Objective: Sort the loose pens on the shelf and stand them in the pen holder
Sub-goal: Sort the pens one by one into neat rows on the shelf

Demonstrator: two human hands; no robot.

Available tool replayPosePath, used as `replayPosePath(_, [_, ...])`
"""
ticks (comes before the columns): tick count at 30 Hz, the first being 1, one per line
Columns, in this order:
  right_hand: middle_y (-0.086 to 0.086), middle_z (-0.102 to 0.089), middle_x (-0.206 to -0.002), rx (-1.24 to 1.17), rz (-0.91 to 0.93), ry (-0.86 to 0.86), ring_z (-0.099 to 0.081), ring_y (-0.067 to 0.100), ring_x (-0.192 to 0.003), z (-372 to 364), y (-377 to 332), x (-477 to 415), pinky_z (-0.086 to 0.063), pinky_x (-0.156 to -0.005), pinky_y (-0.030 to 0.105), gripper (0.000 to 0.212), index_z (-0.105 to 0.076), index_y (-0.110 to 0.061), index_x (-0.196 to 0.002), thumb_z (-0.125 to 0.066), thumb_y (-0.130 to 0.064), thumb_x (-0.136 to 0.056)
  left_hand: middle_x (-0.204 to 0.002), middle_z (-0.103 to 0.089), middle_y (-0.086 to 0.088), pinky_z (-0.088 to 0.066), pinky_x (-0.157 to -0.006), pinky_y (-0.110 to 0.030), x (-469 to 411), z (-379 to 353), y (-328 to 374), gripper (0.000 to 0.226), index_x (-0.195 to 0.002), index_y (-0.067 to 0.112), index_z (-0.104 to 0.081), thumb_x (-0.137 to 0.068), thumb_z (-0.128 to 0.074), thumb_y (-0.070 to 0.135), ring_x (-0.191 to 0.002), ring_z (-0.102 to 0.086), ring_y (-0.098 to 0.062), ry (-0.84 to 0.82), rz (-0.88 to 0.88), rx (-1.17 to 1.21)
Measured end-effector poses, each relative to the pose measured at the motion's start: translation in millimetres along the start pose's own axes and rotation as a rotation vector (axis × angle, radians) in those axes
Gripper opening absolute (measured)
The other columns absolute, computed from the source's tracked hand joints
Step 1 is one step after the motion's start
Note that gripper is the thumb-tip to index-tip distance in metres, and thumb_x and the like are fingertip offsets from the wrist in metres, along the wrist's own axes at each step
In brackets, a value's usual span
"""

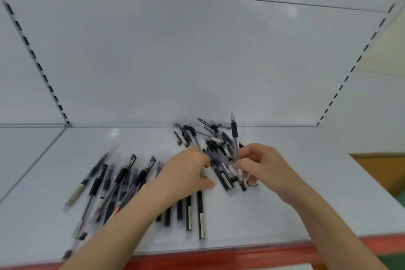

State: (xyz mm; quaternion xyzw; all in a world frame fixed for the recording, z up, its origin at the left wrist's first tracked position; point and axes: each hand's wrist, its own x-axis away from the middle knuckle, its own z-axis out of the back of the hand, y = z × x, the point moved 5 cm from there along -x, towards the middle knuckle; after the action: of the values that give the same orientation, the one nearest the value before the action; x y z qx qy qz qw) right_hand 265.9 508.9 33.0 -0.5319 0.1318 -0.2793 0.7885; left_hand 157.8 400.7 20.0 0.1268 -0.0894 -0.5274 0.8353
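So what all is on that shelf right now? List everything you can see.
Tangled pen pile: too many to count, black and clear, back centre of the shelf, partly under both hands.
Fanned pens: roughly a dozen, blurred, black with clear barrels, front left.
Lined-up pens: about five, black, side by side, front centre, partly under the left forearm.
Raised pen: one, clear with black grip, tip up.
Shelf: one, white, red front edge.
Pen holder: none in view.
Left hand: palm down on the pens.
Right hand: fingers pinching the raised pen.
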Motion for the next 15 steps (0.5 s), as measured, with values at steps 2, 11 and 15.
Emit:
replayPosePath(2, [0.011, -0.063, -0.067, -0.053, -0.027, -0.01, -0.055, 0.016, -0.054, 2, 2, 2, -0.045, -0.049, 0.023, 0.013, -0.059, -0.01, -0.074, -0.058, 0.003, -0.077, -0.115, -0.049, -0.003, -0.044, -0.084, -0.029, -2, -1, -1, 0.044, -0.119, 0.015, -0.055, -0.082, -0.064, 0.036, -0.1, -0.053, -0.02, 0.001, -0.006, 0.01])
replayPosePath(11, [-0.004, -0.06, -0.053, -0.071, -0.013, 0.01, -0.048, 0.012, -0.048, 2, 3, 8, -0.042, -0.047, 0.023, 0.017, -0.058, -0.007, -0.092, -0.051, 0.003, -0.08, -0.092, -0.055, -0.006, -0.041, -0.076, -0.027, -4, 10, -6, 0.026, -0.095, 0.007, -0.065, -0.093, -0.048, 0.027, -0.087, -0.054, -0.02, 0.229, -0.042, 0.086])
replayPosePath(15, [-0.01, -0.045, -0.044, 0.015, 0.178, 0.112, -0.036, 0.006, -0.043, 7, -7, 17, -0.031, -0.044, 0.014, 0.013, -0.062, -0.01, -0.078, -0.054, -0.012, -0.088, -0.077, -0.069, -0.006, -0.047, -0.075, -0.029, 10, 39, -27, 0.022, -0.082, 0.007, -0.067, -0.093, -0.05, 0.017, -0.078, -0.063, -0.024, 0.568, 0.126, 0.484])
